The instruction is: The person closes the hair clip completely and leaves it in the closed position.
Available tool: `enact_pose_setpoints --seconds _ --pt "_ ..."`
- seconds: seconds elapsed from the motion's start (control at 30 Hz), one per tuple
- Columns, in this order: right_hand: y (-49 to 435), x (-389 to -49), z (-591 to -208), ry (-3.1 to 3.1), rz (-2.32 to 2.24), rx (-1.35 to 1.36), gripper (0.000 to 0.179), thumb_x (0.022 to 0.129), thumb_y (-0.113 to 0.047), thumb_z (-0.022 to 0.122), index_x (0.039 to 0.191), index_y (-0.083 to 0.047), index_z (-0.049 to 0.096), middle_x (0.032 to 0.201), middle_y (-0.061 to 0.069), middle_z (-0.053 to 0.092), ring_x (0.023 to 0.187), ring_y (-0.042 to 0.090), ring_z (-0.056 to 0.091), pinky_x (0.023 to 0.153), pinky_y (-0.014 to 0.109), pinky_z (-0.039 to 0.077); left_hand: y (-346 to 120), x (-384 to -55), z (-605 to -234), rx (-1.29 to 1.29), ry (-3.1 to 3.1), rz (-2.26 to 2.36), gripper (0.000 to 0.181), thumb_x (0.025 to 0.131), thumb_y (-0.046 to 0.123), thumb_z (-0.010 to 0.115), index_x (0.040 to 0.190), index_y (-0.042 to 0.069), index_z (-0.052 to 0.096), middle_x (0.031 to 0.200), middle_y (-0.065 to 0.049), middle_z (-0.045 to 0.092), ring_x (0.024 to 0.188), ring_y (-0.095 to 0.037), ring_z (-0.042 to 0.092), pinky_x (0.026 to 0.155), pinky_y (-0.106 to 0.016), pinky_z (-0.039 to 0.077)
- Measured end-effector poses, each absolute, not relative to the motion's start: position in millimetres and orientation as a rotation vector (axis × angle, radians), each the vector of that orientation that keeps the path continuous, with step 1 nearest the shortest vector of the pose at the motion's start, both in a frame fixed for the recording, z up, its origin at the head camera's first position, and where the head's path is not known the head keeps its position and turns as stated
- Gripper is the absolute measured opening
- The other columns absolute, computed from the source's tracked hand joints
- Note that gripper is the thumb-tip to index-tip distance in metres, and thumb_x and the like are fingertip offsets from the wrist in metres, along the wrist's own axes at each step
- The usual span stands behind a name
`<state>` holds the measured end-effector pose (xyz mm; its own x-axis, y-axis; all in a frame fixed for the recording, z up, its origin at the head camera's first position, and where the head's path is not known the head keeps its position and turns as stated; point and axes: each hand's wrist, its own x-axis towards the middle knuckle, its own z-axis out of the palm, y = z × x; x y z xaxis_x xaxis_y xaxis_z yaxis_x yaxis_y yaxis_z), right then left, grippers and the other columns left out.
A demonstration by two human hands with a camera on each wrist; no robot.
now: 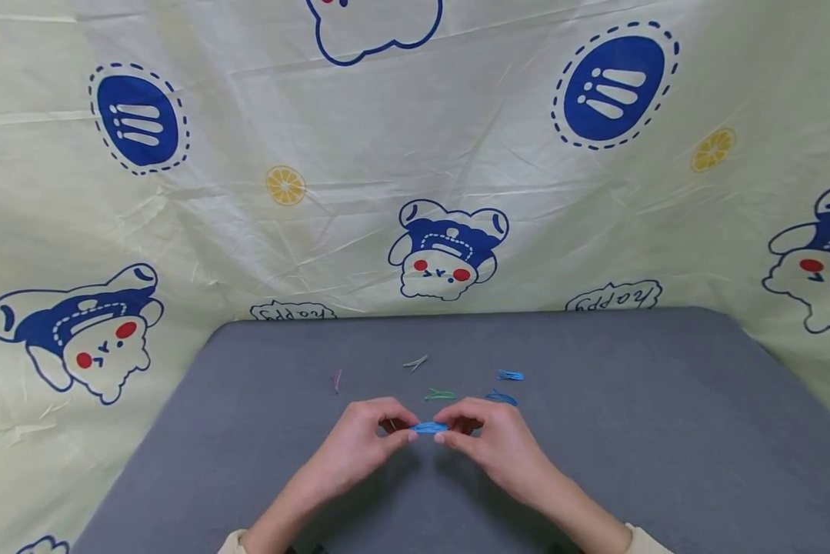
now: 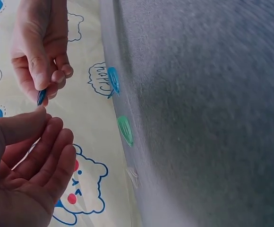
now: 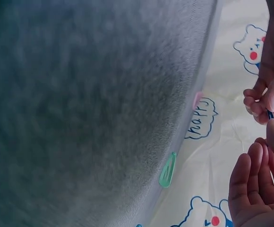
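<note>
A blue snap hair clip (image 1: pixel 430 428) is held up between both hands over the near middle of the table. My left hand (image 1: pixel 369 440) pinches its left end between thumb and fingertips. At the other end, my right hand (image 1: pixel 496 440) pinches it the same way. In the left wrist view the held clip (image 2: pixel 41 97) appears as a thin dark-blue edge at the right hand's fingertips. Just beyond the hands lie a green snap hair clip (image 1: pixel 441 395) and a darker blue one (image 1: pixel 501 397).
Farther back on the grey table (image 1: pixel 636 438) are a light blue hair clip (image 1: pixel 510 375), a whitish one (image 1: pixel 415 363) and a pink one (image 1: pixel 337 382). A pale printed cloth (image 1: pixel 359 123) hangs behind the table's far edge and down both sides.
</note>
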<state>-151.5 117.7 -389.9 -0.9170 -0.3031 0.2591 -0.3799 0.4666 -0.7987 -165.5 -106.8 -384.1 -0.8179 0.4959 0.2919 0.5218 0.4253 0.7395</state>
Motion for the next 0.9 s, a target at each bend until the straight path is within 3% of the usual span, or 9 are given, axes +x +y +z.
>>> enact_pose_setpoints --seconds 0.17,0.33,0.47,0.9 --pt "114 -160 -391 -2.692 1.424 0.669 0.010 0.084 -0.022 0.079 0.093 -0.023 0.074 0.079 -0.014 0.063 0.073 0.009 0.059 0.065 0.027 0.051 -111 -169 -387 -0.945 -2.645 -1.302 0.010 0.088 0.003 0.073 0.092 0.012 0.075 0.087 0.011 0.067 0.078 -0.006 0.060 0.074 -0.029 0.052" --pt "109 -169 -394 -2.760 1.419 0.770 0.008 0.086 -0.018 0.078 0.092 -0.018 0.074 0.077 -0.012 0.063 0.070 0.009 0.059 0.062 0.027 0.051 -117 -171 -391 -0.952 -2.716 -1.245 0.009 0.088 0.002 0.072 0.093 0.008 0.075 0.086 0.006 0.068 0.077 -0.006 0.058 0.072 -0.027 0.051" --pt "106 -177 -396 -2.794 1.398 0.875 0.007 0.086 -0.015 0.077 0.092 -0.013 0.074 0.077 -0.012 0.064 0.069 0.008 0.059 0.060 0.027 0.050 -121 -174 -395 -0.932 -2.777 -1.197 0.009 0.088 0.002 0.071 0.093 0.008 0.075 0.084 0.008 0.066 0.075 -0.006 0.057 0.069 -0.025 0.049" --pt "99 -201 -405 -2.925 1.331 0.965 0.006 0.084 -0.013 0.078 0.089 -0.014 0.075 0.072 -0.011 0.065 0.065 0.009 0.058 0.058 0.027 0.048 -130 -192 -411 -0.936 -2.845 -1.225 0.006 0.085 0.004 0.074 0.085 0.010 0.073 0.075 0.009 0.062 0.066 -0.006 0.056 0.060 -0.024 0.048"
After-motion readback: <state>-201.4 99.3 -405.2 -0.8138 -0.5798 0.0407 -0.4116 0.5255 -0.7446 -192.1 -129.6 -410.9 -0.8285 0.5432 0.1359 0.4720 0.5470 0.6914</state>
